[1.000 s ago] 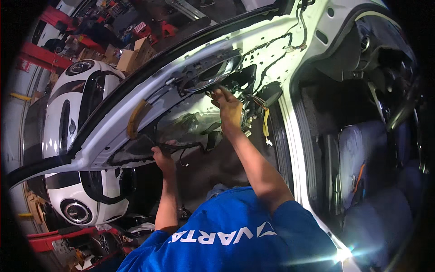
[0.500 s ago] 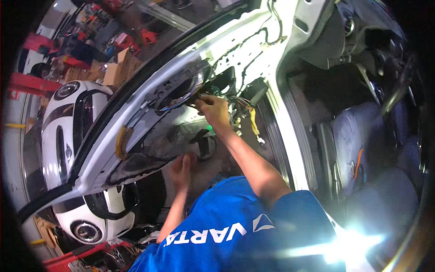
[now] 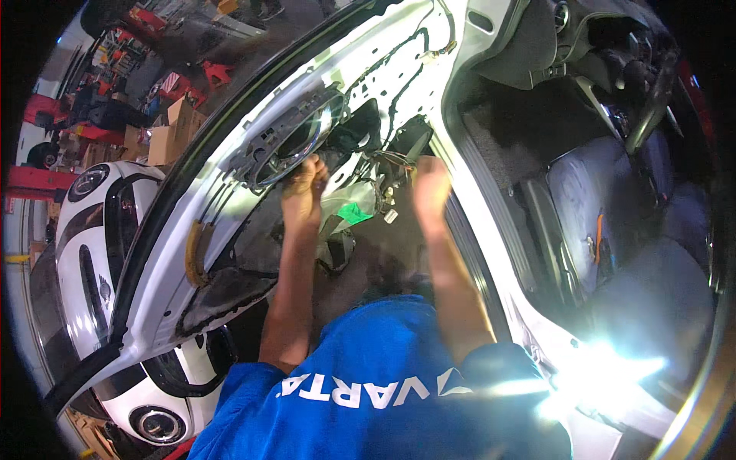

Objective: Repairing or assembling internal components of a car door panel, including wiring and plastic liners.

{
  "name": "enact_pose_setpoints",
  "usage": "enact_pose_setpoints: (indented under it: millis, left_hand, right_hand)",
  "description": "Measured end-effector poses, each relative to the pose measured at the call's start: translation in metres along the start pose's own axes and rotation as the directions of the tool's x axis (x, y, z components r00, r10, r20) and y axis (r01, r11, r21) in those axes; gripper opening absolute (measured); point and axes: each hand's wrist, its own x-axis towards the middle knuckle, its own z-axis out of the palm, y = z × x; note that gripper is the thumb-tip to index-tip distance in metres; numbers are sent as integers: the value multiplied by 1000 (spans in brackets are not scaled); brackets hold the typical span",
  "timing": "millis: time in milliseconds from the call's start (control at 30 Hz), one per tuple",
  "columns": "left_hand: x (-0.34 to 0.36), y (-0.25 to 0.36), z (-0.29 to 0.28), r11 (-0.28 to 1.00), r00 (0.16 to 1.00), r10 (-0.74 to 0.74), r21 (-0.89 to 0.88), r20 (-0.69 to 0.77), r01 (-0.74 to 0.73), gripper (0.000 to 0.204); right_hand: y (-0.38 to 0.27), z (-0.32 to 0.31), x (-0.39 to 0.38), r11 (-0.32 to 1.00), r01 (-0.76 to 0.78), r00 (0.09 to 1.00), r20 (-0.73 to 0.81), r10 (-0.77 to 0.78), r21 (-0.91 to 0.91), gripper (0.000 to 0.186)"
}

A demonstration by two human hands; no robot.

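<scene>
A white car door stands open, its inner metal bare, with a dark trim piece with a shiny curved rim on it. My left hand is raised beside the lower end of that rim, fingers curled together; what they hold, if anything, is hidden. My right hand is up by the wiring harness, near the door's hinge side. It is smeared by motion and its fingers cannot be made out. Pale connectors dangle from the harness between my hands. A green patch shows on greyish sheeting below.
The door sill and the car's seat lie to my right, an orange strip on the seat. Left beyond the door are a white car, cardboard boxes and red equipment. A bright light glares at lower right.
My left hand has risen from low by the door to its trim. My right hand has moved right, away from the trim to the harness side. The yellow cable end no longer shows.
</scene>
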Motion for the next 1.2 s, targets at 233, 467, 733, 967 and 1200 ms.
enact_pose_setpoints:
  millis: [233, 467, 733, 967, 1200]
  left_hand:
    - [-27, -38, -18, 947, 977, -213, -250, -21, 201, 29]
    - [-71, -97, 17, 890, 944, -324, 355, 55, 285, 22]
    - [-61, -114, 55, 855, 905, -422, 354, 50, 379, 20]
    - [-41, -119, 94, 779, 990, -105, 627, 95, 23, 18]
    - [-54, -125, 77, 693, 980, -201, 707, 3, 140, 16]
  right_hand:
    - [50, -83, 21, 804, -501, 853, 339, 397, 320, 23]
    - [31, -55, -20, 824, -451, 818, 529, 227, 343, 21]
    - [56, -45, 46, 976, 72, 859, 484, -165, 206, 9]
    - [40, -54, 47, 967, -208, 581, 814, 3, 144, 13]
    - [63, -66, 63, 826, -535, 437, 895, 90, 177, 25]
